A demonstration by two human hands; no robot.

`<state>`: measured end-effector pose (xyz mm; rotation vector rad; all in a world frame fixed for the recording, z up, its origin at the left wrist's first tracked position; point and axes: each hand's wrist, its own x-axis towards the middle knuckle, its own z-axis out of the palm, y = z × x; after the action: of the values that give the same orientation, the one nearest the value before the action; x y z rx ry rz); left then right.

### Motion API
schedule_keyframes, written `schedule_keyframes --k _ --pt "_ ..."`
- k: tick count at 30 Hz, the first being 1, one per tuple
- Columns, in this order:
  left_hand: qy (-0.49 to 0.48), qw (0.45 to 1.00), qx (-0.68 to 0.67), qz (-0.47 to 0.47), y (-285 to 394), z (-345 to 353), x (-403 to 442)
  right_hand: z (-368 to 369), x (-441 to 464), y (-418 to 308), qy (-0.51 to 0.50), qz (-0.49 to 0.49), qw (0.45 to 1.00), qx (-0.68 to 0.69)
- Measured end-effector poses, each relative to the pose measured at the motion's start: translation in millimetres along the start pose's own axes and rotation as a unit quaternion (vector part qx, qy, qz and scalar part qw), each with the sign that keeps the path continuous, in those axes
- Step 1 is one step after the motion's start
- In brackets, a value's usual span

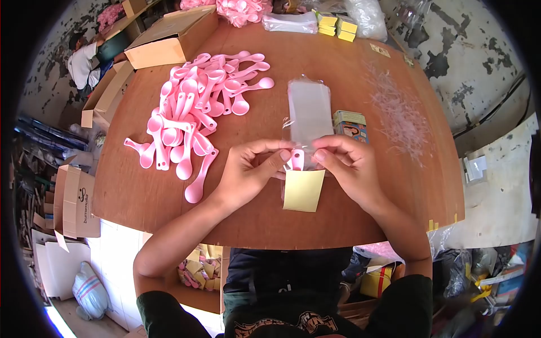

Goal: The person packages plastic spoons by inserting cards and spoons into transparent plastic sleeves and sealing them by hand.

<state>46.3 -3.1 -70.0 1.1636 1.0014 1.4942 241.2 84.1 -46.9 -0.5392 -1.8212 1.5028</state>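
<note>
My left hand (256,168) and my right hand (350,168) are both closed, pinching the upper edge of a clear plastic bag (305,149) from either side. Inside the bag, a pink spoon (296,159) shows its holed handle end, and a pale yellow card (304,192) covers the part below. Just beyond my fingers lies a stack of clear plastic bags (310,107). A small printed box (351,125) stands beside that stack, close to my right hand. Left of my left hand is a loose heap of pink spoons (189,107), with one spoon (198,181) nearest my wrist.
Thin clear plastic strips (399,110) are scattered at the table's right. Along the far edge are a cardboard box (169,36), bagged pink items (243,11) and yellow card stacks (336,25). Another person (84,61) is at the far left. An open carton (200,290) sits below the table edge.
</note>
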Motion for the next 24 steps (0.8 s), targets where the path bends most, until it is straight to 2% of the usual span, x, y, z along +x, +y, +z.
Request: schedule_keyframes --k 3,6,9,11,24 --pt "0.002 1.000 -0.025 -0.003 -1 -1 1 -6 -2 1 0.014 0.015 1.000 0.021" --pt "0.003 1.000 -0.028 0.010 -3 -3 0 -16 -2 5 -0.017 0.003 1.000 -0.006" --pt "-0.013 0.999 0.033 0.004 -1 -5 0 -20 -2 11 -0.047 -0.032 0.998 -0.021" --pt "-0.032 0.994 0.092 0.038 -3 -8 0 -18 -3 11 -0.034 -0.031 0.999 -0.022" --pt "-0.065 0.998 0.010 0.008 -3 -17 -1 -18 -4 13 -0.048 -0.041 0.998 -0.020"
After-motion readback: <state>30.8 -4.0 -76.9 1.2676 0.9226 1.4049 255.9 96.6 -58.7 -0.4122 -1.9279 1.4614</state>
